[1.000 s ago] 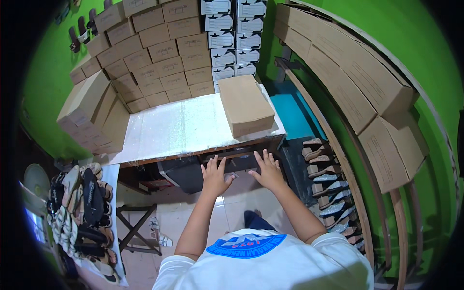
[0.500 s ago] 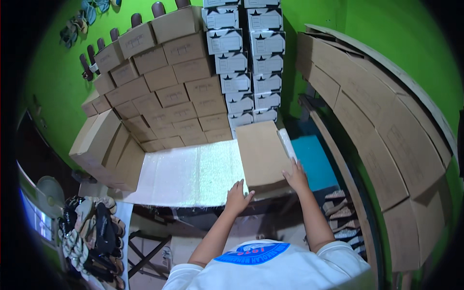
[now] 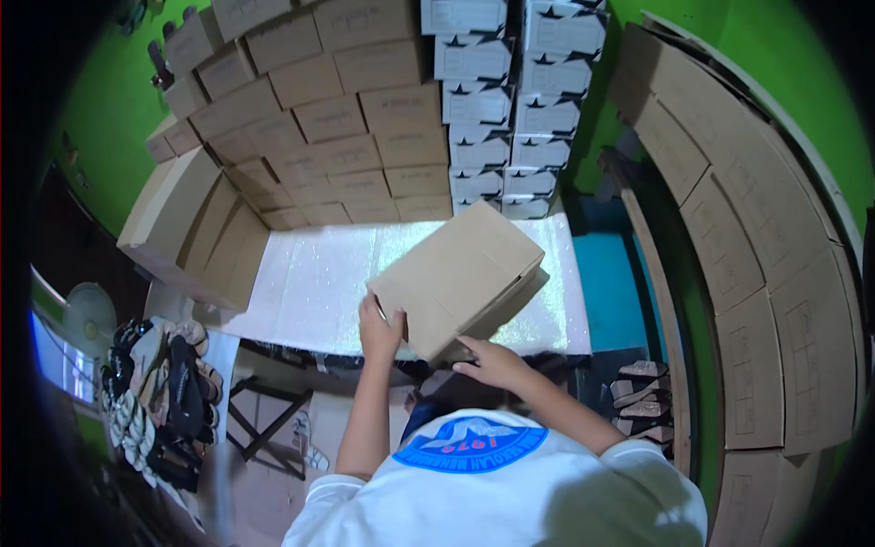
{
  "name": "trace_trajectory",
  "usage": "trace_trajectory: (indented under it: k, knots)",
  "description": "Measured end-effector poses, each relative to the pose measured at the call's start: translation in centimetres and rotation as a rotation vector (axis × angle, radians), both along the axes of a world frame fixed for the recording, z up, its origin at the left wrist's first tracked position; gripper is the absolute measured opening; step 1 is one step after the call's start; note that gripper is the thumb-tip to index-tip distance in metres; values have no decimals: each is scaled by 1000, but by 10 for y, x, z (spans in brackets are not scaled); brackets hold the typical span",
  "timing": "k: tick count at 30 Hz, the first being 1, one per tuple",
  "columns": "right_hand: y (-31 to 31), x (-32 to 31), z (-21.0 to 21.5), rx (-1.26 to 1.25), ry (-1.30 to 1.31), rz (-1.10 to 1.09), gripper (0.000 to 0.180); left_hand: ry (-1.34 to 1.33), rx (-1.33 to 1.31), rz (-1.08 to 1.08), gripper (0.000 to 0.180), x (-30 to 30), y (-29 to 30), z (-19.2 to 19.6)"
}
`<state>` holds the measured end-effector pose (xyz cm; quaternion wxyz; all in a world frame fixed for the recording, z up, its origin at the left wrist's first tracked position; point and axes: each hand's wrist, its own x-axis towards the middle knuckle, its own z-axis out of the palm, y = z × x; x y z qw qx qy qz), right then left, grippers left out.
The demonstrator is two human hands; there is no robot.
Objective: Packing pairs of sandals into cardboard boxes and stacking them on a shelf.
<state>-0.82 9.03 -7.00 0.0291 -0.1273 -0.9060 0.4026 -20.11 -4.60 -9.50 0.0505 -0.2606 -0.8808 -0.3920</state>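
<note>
A plain brown cardboard box point(image 3: 460, 273) is turned askew over the table, its closed top facing up and its far right side raised above a shadow. My left hand point(image 3: 381, 328) grips its left end, fingers along the edge and thumb against the near face. At the box's near lower corner, my right hand point(image 3: 497, 365) holds on with its fingertips, partly hidden beneath the edge. Under the box lies a shiny white sheet point(image 3: 310, 283) that covers the tabletop.
Brown boxes point(image 3: 333, 118) are stacked along the back, beside two columns of white boxes with black stars point(image 3: 478, 100). A larger carton point(image 3: 196, 228) stands at the left. More cartons point(image 3: 747, 264) line the right shelf. Shoes point(image 3: 169, 392) crowd a left stand; others point(image 3: 638, 392) sit lower right.
The box has moved left and rotated from nearly straight to diagonal. My left hand now grips its left end, and my right hand has shifted down to its near corner. The view has tilted downward.
</note>
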Motion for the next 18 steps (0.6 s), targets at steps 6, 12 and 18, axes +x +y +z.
trace_trajectory:
  k: [6,12,18]
  knots:
    - [76,-56,-15,194,298,-305,43,-12,-140,4,70,-7,-21,13]
    - [123,-55,-11,241,-32,-724,56,-251,-68,-173,73,-15,-40,10]
    - [57,-39,32,168,-326,-545,62,-138,-153,-128,67,-56,-63,3]
